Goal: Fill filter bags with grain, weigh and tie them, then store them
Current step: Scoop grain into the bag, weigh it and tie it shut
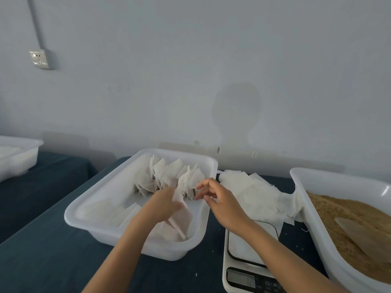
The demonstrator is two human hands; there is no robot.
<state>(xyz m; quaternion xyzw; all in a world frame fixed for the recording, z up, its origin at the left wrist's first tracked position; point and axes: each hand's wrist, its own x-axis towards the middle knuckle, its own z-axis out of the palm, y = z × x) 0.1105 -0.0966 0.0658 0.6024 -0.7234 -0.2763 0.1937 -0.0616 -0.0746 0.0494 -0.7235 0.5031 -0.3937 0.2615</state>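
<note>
We judge ourselves well into the run but far from its end: a row of filled, tied white filter bags (169, 176) already stands along the far side of the white plastic storage tub (88, 210), while a loose heap of empty flat white filter bags (256, 193) waits on the dark blue bench (53, 261) at about two o'clock from the tub, and the second white tub of tan grain (359, 218), with a pale scoop (351, 227) lying in it, sits at three o'clock and looks amply stocked. The white digital kitchen scale (249, 256) at five o'clock carries nothing on its platform. Our left hand (163, 205) is over the tub's middle, fingers curled round a white bag (179, 216) that hangs below it towards six o'clock; whether this bag holds grain we cannot tell. Our right hand (220, 199) hovers just beside it at three o'clock, above the tub's right rim, fingers loosely spread and gripping nothing, their tips near the nearest standing bag. By our reckoning the step in hand is storing, with many bags left to fill, weigh and tie.
</note>
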